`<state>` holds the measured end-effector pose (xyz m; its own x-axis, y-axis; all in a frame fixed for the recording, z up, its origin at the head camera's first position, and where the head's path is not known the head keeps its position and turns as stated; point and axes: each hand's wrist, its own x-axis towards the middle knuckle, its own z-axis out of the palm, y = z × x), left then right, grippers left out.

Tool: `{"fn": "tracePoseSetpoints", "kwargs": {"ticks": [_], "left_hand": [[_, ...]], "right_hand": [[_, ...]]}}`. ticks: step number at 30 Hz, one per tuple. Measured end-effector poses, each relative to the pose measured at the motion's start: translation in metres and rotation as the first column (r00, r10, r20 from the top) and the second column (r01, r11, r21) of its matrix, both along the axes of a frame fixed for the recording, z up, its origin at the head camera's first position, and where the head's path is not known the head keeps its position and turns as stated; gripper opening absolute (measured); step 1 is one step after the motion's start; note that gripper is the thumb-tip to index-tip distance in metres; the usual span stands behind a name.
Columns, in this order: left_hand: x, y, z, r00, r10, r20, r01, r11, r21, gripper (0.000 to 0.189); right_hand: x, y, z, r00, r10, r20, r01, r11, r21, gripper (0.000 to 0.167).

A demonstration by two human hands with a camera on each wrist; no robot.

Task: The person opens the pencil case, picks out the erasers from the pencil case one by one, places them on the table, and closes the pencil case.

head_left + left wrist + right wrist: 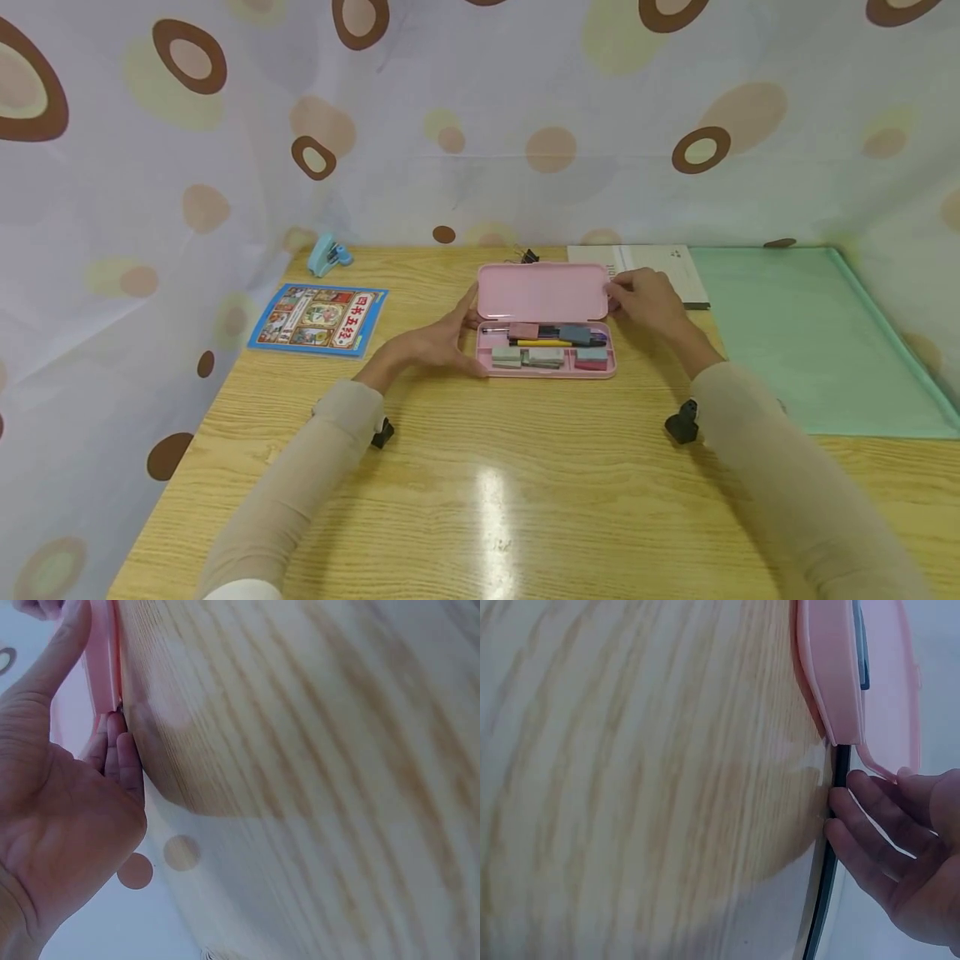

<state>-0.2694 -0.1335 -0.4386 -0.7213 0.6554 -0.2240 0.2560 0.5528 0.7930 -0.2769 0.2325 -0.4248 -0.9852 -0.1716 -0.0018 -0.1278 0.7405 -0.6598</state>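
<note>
1. The pencil case (551, 374) lies near the middle of the head view, its lid (542, 292) swung open on the far side.
2. The left hand (437, 342) spans the case's left end, thumb and fingers spread wide: the thumb touches the near corner, the fingers sit farther back.
3. The right hand (652, 304) has a narrow hold, thumb and fingers pinching the lid's right edge.
4. The step in hand seems to be working the lid; whether towards open or closed, I cannot tell. Moving it either way would call for the left hand to steady the base and the right to guide the lid evenly about its hinge.
5. The case looks like smooth pink plastic, a shallow rectangle with rounded corners; the lid has a slight sheen.
6. Inside, slim pens and a yellow pencil (543, 342) lie lengthwise in the far compartment, with small blocks over them; more pale, flat-sided blocks fill the nearer compartments.
7. The table (420, 500) shows streaky wood grain and a glossy reflection at lower centre.
</note>
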Motion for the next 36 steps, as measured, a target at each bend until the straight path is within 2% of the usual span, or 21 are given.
{"fn": "tracePoseSetpoints", "kwargs": {"ticks": [7, 12, 15, 19, 24, 26, 30, 33, 36], "left_hand": [[0.0, -0.001, -0.001, 1.0, -0.009, -0.005, 0.009, 1.0, -0.005, 0.137], [0.001, 0.0, 0.0, 1.0, -0.004, 0.0, 0.004, 1.0, -0.023, 0.137], [0.001, 0.001, 0.001, 1.0, -0.001, 0.005, 0.001, 1.0, -0.023, 0.138], [0.001, 0.0, 0.002, 1.0, 0.001, 0.013, 0.0, 1.0, -0.018, 0.139], [-0.001, -0.002, 0.0, 1.0, 0.007, 0.025, -0.006, 1.0, -0.027, 0.14], [-0.002, -0.002, 0.0, 1.0, 0.01, 0.025, -0.009, 0.999, -0.035, 0.14], [-0.001, -0.002, 0.0, 1.0, 0.016, 0.023, -0.015, 0.999, -0.043, 0.139], [-0.001, -0.001, 0.001, 1.0, 0.013, 0.024, -0.012, 0.999, -0.036, 0.14], [-0.001, -0.001, 0.002, 1.0, 0.01, 0.024, -0.01, 0.999, -0.033, 0.14]], "right_hand": [[0.006, -0.001, 0.003, 0.999, -0.052, -0.001, 0.052, 0.997, 0.054, 0.033], [0.018, 0.007, 0.002, 0.997, -0.043, -0.059, 0.044, 0.999, 0.009, 0.032], [0.028, 0.012, 0.004, 0.998, -0.021, -0.052, 0.019, 0.999, -0.039, 0.032], [0.041, 0.014, 0.007, 0.999, 0.037, 0.007, -0.036, 0.994, -0.1, 0.036], [0.051, 0.013, 0.009, 0.988, 0.136, 0.072, -0.118, 0.969, -0.218, 0.04], [0.054, 0.009, 0.009, 0.983, 0.169, 0.078, -0.146, 0.961, -0.235, 0.039], [0.054, -0.003, 0.007, 0.98, 0.188, 0.065, -0.176, 0.971, -0.163, 0.037], [0.053, -0.014, 0.003, 0.985, 0.165, 0.052, -0.161, 0.985, -0.069, 0.034], [0.05, -0.022, -0.001, 0.988, 0.149, 0.039, -0.148, 0.989, -0.026, 0.03]]}}
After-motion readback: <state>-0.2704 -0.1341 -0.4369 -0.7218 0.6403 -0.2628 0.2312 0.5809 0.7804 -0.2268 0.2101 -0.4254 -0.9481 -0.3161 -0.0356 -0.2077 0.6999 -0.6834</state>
